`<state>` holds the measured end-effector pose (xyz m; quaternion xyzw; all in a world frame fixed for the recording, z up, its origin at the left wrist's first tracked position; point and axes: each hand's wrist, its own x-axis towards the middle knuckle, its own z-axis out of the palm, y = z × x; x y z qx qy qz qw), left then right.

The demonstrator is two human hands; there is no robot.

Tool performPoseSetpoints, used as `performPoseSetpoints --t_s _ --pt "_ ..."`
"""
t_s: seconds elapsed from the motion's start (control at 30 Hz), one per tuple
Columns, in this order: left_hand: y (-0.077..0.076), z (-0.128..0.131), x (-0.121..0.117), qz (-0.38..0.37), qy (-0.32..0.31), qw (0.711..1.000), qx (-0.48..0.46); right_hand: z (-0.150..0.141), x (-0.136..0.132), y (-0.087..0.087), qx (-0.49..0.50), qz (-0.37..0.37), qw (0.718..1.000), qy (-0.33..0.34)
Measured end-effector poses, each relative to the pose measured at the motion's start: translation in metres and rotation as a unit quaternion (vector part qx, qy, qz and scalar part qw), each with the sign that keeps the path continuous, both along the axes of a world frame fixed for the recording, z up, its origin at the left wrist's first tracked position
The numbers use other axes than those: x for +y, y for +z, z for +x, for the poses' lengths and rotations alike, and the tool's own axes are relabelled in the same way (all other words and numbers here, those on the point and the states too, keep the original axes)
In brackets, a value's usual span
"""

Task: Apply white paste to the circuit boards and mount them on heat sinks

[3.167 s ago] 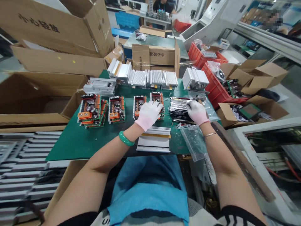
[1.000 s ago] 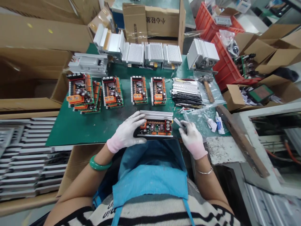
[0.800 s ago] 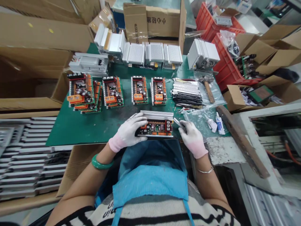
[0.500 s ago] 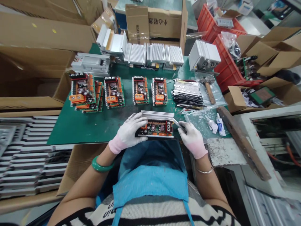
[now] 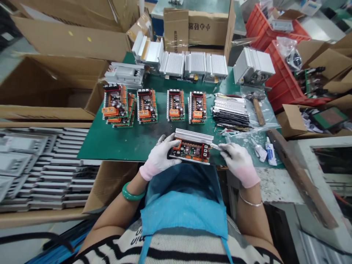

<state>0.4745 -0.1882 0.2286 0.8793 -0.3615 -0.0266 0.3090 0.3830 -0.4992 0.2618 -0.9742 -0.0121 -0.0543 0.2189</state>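
Note:
My left hand, in a white glove with a pink cuff, grips the left end of a circuit board seated in a finned aluminium heat sink at the table's near edge. My gloved right hand pinches a thin pale metal strip. The strip's far end meets the right end of the heat sink; whether it is inserted there I cannot tell. Behind them stand more orange-and-black circuit boards in a row. A pile of silver and black strips lies to their right.
Finned heat sinks line the back of the green table. A hammer, glue tubes and a long wooden handle lie at the right. Red crates stand beyond; an open carton is at the left.
The view has swung left, so everything sits further right. The heat sink is now slightly tilted, its right end nearer me. My right hand has drawn a little away from it, still pinching the strip.

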Motion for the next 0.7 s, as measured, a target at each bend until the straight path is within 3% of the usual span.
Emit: performPoseSetpoints --t_s 0.27,0.33,0.43,0.53,0.6,0.7 --pt "-0.002 0.000 0.003 -0.018 -0.002 1.000 -0.002 0.023 0.011 -0.012 -0.052 0.068 0.996 0.011" --pt "-0.004 0.000 0.003 -0.020 -0.003 1.000 -0.006 0.017 0.010 -0.011 -0.089 0.061 0.994 -0.025" --pt "-0.007 0.001 0.003 -0.022 0.006 1.000 -0.002 0.004 -0.006 -0.005 -0.144 0.017 0.977 -0.158" --pt "-0.008 0.002 0.003 -0.037 0.009 0.999 -0.014 -0.006 -0.018 -0.002 -0.108 -0.004 0.957 -0.269" --pt "-0.009 0.003 0.003 -0.043 0.010 0.999 -0.027 -0.007 -0.014 -0.004 -0.069 0.027 0.954 -0.290" --pt "-0.010 0.004 0.002 -0.046 0.016 0.998 -0.033 0.002 0.007 -0.009 -0.050 0.119 0.960 -0.249"
